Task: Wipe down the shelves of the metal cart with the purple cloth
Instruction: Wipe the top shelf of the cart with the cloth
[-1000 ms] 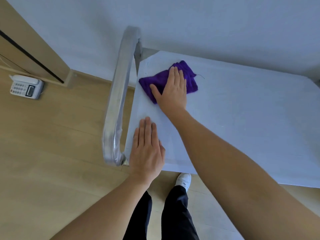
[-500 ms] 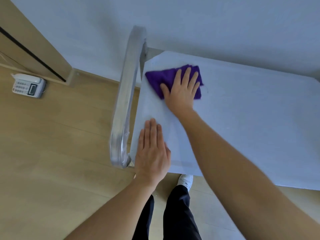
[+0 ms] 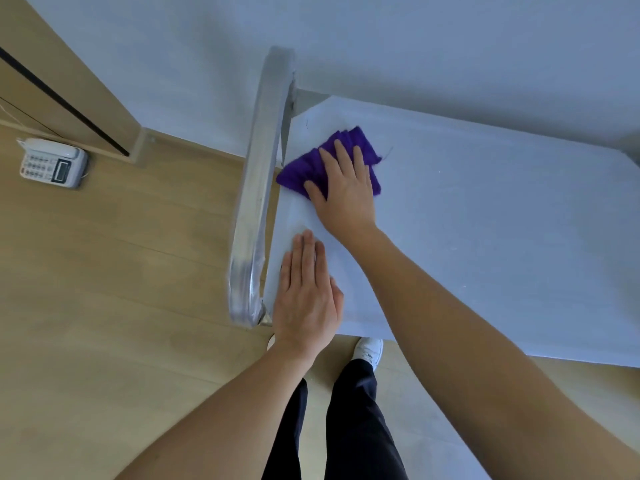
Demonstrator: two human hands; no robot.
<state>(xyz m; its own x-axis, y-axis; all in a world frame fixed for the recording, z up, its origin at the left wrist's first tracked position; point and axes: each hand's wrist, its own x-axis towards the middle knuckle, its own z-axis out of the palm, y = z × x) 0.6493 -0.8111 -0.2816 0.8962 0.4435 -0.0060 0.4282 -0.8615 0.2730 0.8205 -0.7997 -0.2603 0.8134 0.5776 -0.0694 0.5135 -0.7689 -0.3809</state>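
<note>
**cartguy:** Looking at the purple cloth (image 3: 349,147), it's bunched up in folds on the top shelf (image 3: 485,220) of the metal cart (image 3: 502,271), right at the far left corner, and its left tip is touching the edge by the handle bar (image 3: 258,188).

**wipesalot:** And the hands?

**cartguy:** Right hand (image 3: 343,192) is flat on the cloth, palm down, fingers spread and pressing it to the shelf rather than gripping it. Thumb sticks out to the left over the cloth's near edge. Left hand (image 3: 306,296) is laid flat and open too, fingers together, on the bare shelf at the near left corner, just beside the bottom end of the handle bar. Nothing in it.

**wipesalot:** What's around the cart?

**cartguy:** The shelf looks pale and matte, the bar is shiny metal. There's a pale wall (image 3: 381,46) right behind it, wood floor (image 3: 121,271) underneath. Dark trousers (image 3: 356,420) and a white shoe (image 3: 369,349) show below the shelf's near edge. Off to the left a white desk phone (image 3: 52,162) is sitting on the floor next to a wooden panel (image 3: 52,81).
</note>
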